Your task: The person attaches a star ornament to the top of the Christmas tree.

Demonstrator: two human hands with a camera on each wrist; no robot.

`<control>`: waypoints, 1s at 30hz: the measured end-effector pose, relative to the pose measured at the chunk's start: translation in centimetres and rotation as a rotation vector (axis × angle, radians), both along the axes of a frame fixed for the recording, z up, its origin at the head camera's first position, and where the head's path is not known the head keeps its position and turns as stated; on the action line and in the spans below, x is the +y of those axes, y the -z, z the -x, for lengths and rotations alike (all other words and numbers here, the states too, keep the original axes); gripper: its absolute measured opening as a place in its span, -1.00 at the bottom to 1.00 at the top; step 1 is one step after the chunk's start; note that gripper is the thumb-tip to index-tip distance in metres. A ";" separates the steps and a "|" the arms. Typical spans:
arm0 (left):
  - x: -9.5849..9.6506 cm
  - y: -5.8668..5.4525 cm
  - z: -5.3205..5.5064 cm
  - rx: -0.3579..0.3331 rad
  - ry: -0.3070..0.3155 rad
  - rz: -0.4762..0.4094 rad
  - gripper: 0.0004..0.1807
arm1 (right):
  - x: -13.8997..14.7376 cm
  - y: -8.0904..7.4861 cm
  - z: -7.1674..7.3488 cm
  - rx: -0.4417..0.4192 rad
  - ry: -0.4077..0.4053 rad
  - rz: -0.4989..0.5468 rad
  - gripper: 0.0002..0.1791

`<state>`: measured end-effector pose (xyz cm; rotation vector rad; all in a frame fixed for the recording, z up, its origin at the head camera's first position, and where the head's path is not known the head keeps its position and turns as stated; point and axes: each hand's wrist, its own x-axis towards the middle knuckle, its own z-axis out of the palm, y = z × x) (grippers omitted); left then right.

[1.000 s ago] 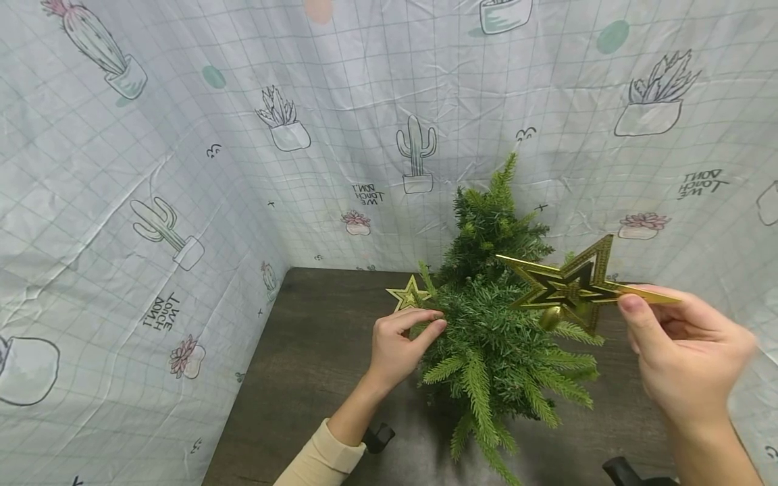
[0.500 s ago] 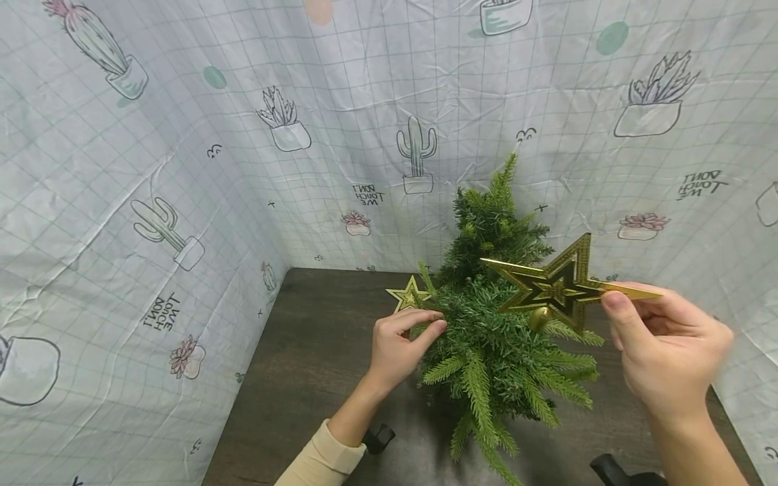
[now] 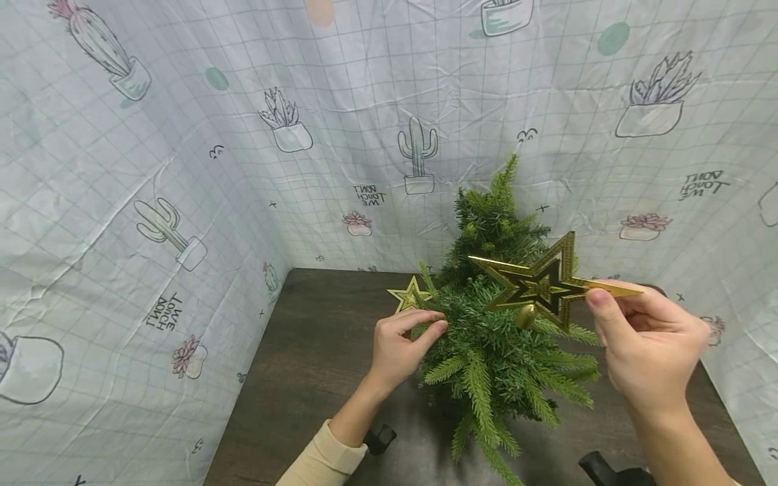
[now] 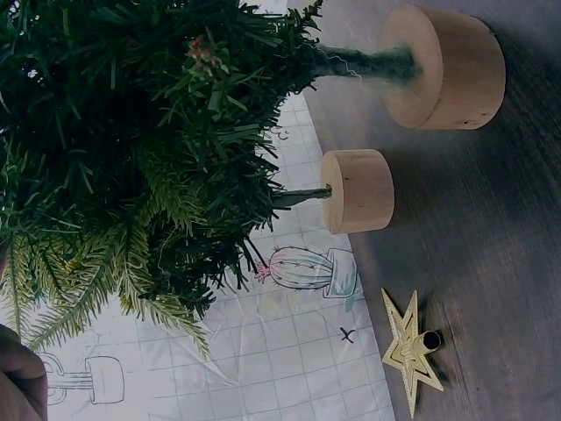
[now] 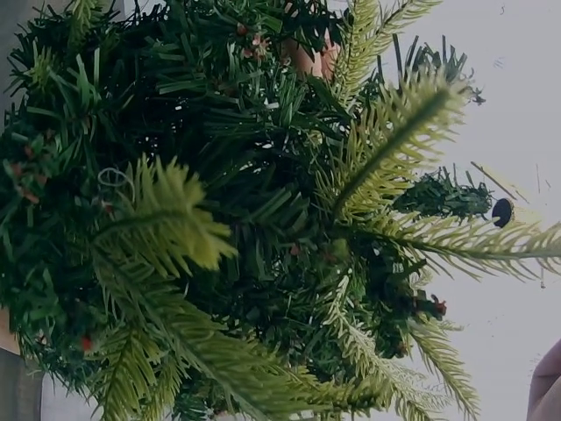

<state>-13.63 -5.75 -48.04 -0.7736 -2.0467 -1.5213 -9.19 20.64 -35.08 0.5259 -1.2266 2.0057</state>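
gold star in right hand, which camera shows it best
The head view: the gold star shows almost whole. Right wrist catches only its socket and a faint edge; left wrist doesn't show that star.

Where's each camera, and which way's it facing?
Head: on the head, facing forward and down, showing left hand, right hand and held star.
Left wrist: on that wrist, facing branches and two wooden bases; fingers lower left.
Right wrist: on that wrist, facing into branches; hand edge lower right.
Head and left wrist share the star on the table.
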 end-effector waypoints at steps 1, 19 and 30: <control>0.0 0.0 0.0 -0.001 0.002 -0.001 -0.86 | 0.0 0.0 0.0 0.001 0.003 0.000 -0.92; 0.0 0.1 0.0 0.000 0.004 -0.003 -0.86 | -0.6 0.1 0.3 -0.024 0.028 -0.055 -0.91; 0.1 0.0 0.0 0.005 0.003 -0.006 -0.87 | -0.4 0.9 0.4 -0.063 -0.001 -0.123 -0.92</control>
